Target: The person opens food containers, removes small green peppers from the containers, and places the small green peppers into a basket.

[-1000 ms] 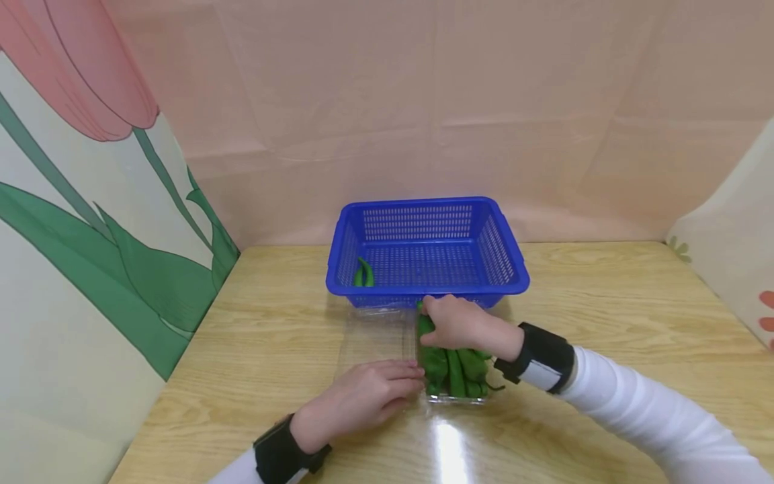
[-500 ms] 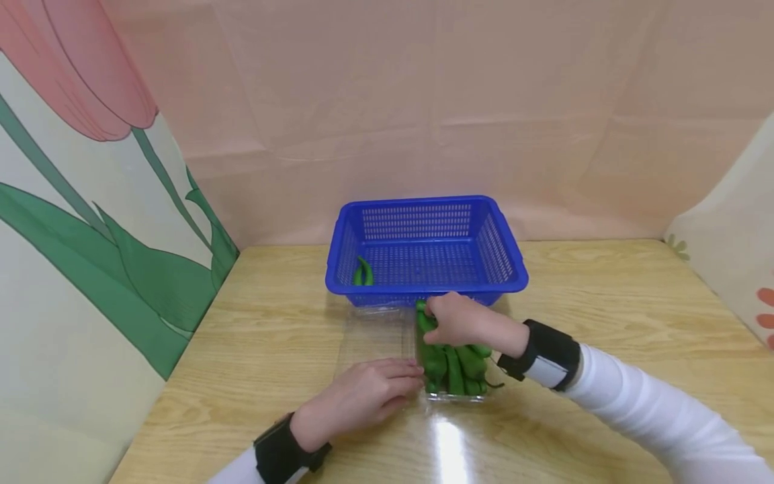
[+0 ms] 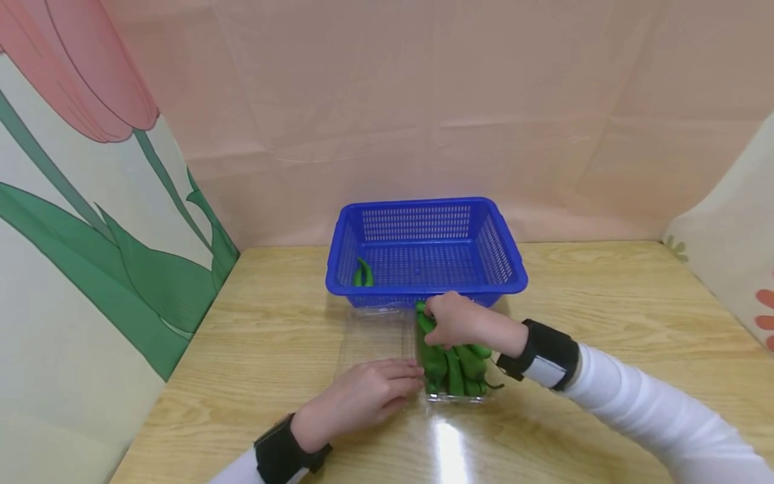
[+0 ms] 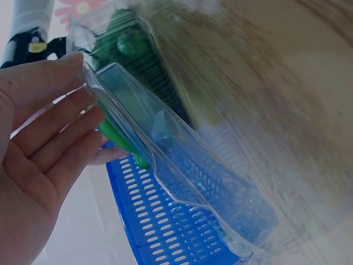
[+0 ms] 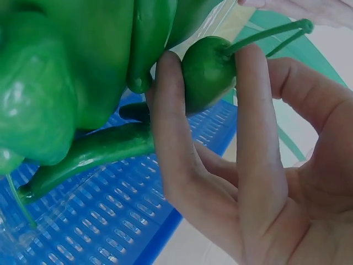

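A clear plastic box (image 3: 456, 398) on the table holds several green peppers (image 3: 435, 363), its hinged lid (image 3: 371, 343) laid out to the left. My left hand (image 3: 369, 396) lies at the seam of box and lid. In the left wrist view its fingertips (image 4: 91, 117) touch the plastic edge, loosely bent. Over the far end of the box, my right hand (image 3: 462, 323) pinches a green pepper (image 5: 207, 72) by its stem end, as the right wrist view shows. The other peppers lie close against those fingers, and the palm hides part of the box in the head view.
Directly behind the box stands a blue mesh basket (image 3: 517, 279), with a few slim green chili peppers (image 3: 364, 272) in its left front corner. A wooden table (image 3: 605, 302) spreads around. Pink cloth (image 3: 435, 101) hangs behind it.
My right hand has shifted slightly to the right over the peppers, baring more of a pepper's stem end at the box's far left. The left hand has stayed put.
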Demonstrator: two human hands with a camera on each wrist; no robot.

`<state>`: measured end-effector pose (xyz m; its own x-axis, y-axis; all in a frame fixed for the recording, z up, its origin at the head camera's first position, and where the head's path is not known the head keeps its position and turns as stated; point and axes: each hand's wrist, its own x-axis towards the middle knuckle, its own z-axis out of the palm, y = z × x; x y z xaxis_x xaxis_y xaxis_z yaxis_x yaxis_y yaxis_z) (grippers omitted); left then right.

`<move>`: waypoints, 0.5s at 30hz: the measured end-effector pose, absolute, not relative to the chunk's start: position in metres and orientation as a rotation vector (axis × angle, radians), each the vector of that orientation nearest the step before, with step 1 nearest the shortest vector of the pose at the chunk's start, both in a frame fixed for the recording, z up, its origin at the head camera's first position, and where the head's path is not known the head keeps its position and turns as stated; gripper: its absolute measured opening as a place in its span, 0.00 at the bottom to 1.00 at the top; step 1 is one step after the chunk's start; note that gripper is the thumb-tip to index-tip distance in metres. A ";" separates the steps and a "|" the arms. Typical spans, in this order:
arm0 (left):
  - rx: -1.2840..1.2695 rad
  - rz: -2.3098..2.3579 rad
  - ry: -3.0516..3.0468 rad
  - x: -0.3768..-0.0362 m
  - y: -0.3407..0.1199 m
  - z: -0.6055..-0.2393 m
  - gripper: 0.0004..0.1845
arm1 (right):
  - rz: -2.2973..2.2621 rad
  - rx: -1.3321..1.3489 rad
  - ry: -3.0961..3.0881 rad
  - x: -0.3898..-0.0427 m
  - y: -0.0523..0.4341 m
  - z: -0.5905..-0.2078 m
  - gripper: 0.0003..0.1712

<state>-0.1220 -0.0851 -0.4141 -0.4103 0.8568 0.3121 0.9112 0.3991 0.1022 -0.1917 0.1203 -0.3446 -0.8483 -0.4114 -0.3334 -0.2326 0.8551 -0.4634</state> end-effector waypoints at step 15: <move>-1.565 -0.369 -2.398 -0.122 -0.084 -0.414 0.16 | -0.479 -0.563 2.735 -0.188 0.113 -0.352 0.28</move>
